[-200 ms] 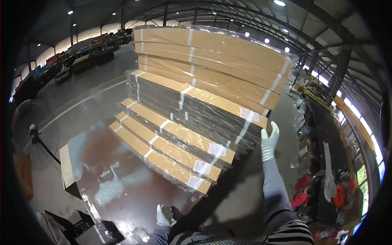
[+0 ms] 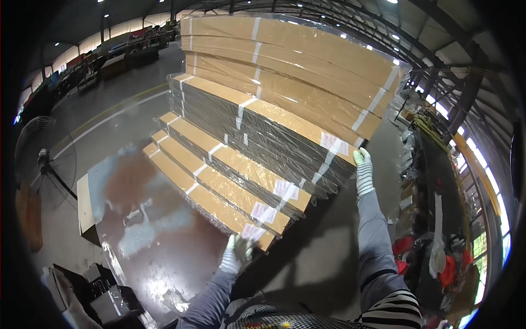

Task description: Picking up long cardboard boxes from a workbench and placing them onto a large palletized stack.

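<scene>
Long flat cardboard cartons wrapped in clear film lie in a stepped stack on a metal-topped table [image 2: 164,241]. My right hand [image 2: 364,171], in a striped pale glove, grips the right end corner of a dark-sided carton [image 2: 296,123], with its fingers bent at the edge. My left hand [image 2: 236,255], gloved alike, has its fingers apart beside the near end of the lowest carton [image 2: 213,205]; whether it touches the carton I cannot tell. White labels and pale straps mark the right ends of the lower cartons. Behind them rises a taller block of brown cartons [image 2: 307,71].
A floor fan [image 2: 44,159] stands at the left, beyond a pale board [image 2: 85,208] at the table's edge. Dark boxes [image 2: 109,301] sit at lower left. Along the right runs a long dark bench [image 2: 424,219] with red items and plastic film.
My right hand has closed from spread fingers onto the carton's corner. My left hand has moved up and forward to the lowest carton's end. The view has tilted slightly down.
</scene>
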Demonstrator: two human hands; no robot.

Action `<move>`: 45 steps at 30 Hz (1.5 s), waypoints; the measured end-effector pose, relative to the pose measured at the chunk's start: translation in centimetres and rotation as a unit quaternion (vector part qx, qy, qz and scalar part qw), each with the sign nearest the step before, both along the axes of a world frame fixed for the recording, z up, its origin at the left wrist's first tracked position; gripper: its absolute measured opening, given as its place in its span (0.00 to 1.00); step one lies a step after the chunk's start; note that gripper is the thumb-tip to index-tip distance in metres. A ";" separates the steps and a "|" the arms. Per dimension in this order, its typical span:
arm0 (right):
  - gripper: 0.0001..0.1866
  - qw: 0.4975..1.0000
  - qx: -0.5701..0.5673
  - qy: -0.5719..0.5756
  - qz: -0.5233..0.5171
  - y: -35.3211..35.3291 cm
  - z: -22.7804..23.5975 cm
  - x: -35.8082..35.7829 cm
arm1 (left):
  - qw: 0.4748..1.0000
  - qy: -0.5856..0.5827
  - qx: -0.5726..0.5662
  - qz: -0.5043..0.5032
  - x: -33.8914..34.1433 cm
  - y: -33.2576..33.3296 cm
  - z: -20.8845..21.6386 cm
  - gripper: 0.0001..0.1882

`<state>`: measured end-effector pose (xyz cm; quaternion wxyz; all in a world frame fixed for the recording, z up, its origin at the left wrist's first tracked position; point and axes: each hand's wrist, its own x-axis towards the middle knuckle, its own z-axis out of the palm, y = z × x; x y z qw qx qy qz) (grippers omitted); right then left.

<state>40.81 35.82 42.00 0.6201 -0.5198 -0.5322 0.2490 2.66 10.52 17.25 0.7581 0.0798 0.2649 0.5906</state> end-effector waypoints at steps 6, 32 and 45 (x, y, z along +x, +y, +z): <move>0.14 0.996 0.052 -0.070 0.005 0.6 -4.9 -2.0 | 0.980 -0.106 0.166 0.015 3.4 3.9 6.1 0.45; 0.41 0.714 -0.106 -0.581 0.376 -30.5 -27.8 -18.8 | 0.973 -0.050 -0.225 0.024 4.5 -21.7 -19.1 0.34; 0.44 0.711 -0.146 -0.583 0.364 -28.7 -30.2 -31.4 | 0.976 0.080 -0.170 0.109 -1.0 -18.7 -15.3 0.34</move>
